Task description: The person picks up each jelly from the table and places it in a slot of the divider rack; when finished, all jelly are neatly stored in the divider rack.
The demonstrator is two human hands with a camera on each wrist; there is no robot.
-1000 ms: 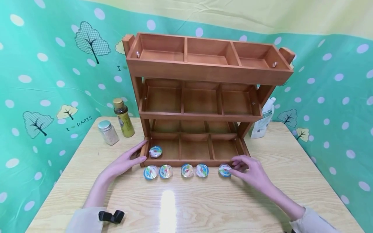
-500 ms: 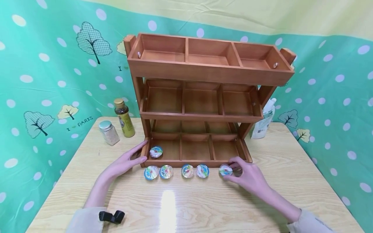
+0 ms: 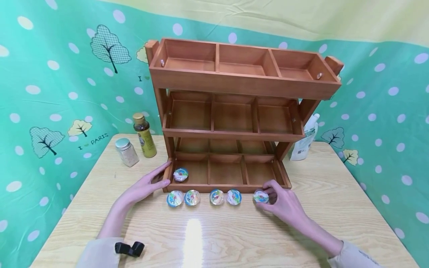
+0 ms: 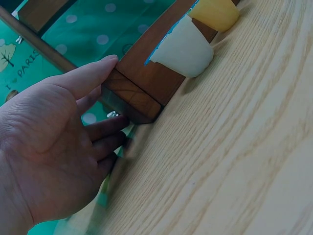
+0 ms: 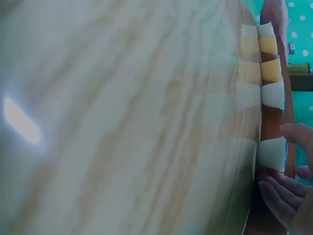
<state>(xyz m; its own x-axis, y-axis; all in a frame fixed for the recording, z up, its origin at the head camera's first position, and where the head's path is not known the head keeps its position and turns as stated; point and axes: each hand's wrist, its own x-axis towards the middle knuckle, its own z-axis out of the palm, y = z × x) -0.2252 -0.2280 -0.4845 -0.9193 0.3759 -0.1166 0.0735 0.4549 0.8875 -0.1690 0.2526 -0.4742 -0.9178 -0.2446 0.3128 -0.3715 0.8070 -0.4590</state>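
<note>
My left hand rests at the front left corner of a brown wooden tiered rack, thumb on the front face and fingers along the side. The left wrist view shows this corner next to a white jelly cup. At the right end of a row of jelly cups, my right hand has thumb and fingers curled round one jelly cup standing on the table. In the right wrist view that white cup sits between the thumb side and the lower fingers. Another jelly cup lies in the bottom left compartment.
Several other jelly cups line the rack's front edge. A lidded jar and a gold-capped bottle stand left of the rack. Behind its right side is a white pouch. A patterned curtain surrounds the table.
My right thumb has moved left along the near side of the rightmost jelly cup, and the fingers have closed around it. My left hand stays at the rack corner.
</note>
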